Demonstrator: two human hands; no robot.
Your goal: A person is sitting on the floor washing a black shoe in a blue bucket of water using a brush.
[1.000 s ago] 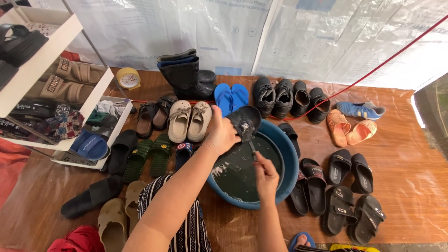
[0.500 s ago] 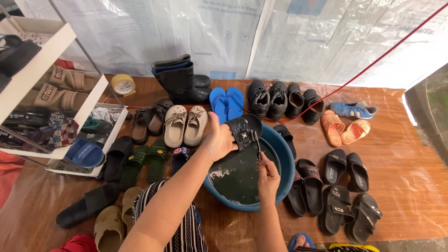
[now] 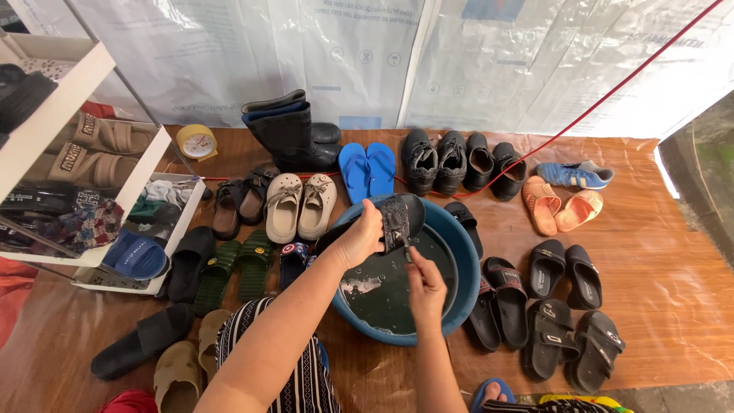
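Left hand: the left hand (image 3: 359, 239) is closed around a black slide sandal (image 3: 382, 222), fingers wrapped over the strap end, so the sandal is lifted over the basin rather than lying in the water; any drips would fall back in.
Right hand: the right hand (image 3: 425, 287) is pinched shut on something small and thin just below the sandal; what it is cannot be told, though it touches or nearly touches the sandal's edge.
Sandal: held tilted, sole side turned toward the right hand, which puts that face within easy reach.
Basin: a blue basin (image 3: 463, 298) of dark water sits directly under both hands, on the brown floor.
Beyond the hands: blue flip-flops (image 3: 368, 170), black shoes (image 3: 451, 159) and black rubber boots (image 3: 290, 134) stand in pairs along the plastic sheeting.
Left of the hands: cream clogs (image 3: 300, 205) and green slides (image 3: 235, 269).
Right of the hands: black sandals (image 3: 562, 306) and orange clogs (image 3: 558, 205), laid out in pairs.
Far left: a white shelf (image 3: 92, 73) carries more footwear.
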